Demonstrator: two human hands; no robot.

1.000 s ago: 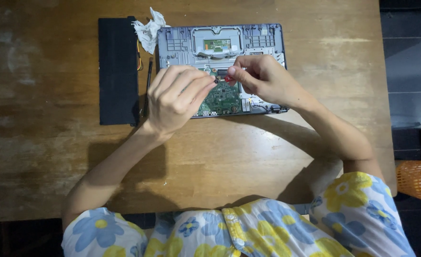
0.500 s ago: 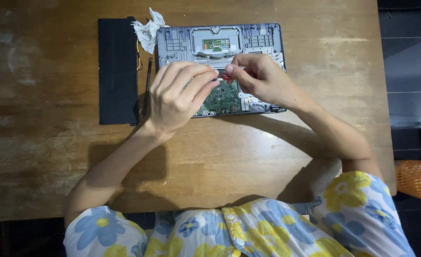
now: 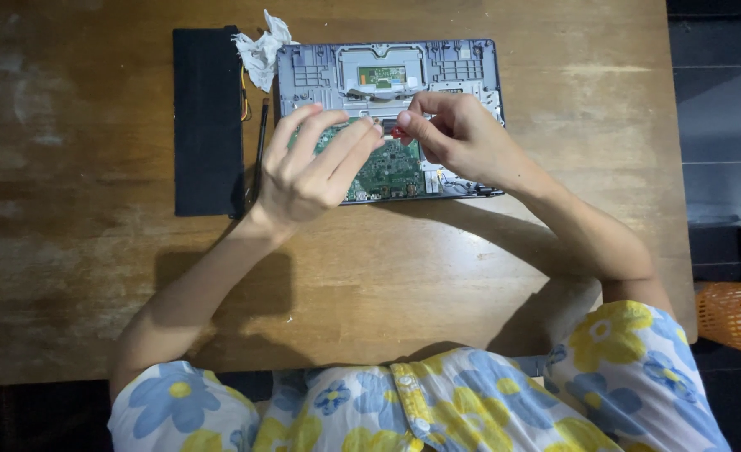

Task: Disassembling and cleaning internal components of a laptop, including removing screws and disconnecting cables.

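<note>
An opened laptop base [image 3: 471,67] lies on the wooden table [image 3: 387,285], its green circuit board [image 3: 391,172] exposed. My right hand [image 3: 458,138] pinches a small red-handled tool [image 3: 397,131] over the board. My left hand [image 3: 312,167] hovers beside it, fingers curled, with the fingertips meeting the tool's tip; whether it grips anything is hidden. Both hands cover the middle of the laptop.
A black rectangular panel [image 3: 207,121] lies left of the laptop, with a crumpled white tissue [image 3: 261,46] at its top corner and a thin dark stick [image 3: 260,146] beside it. An orange basket [image 3: 734,318] stands on the floor at the right.
Both hands have shifted slightly over the board; the left fingers have spread a little, and the right hand still pinches the red tool.
</note>
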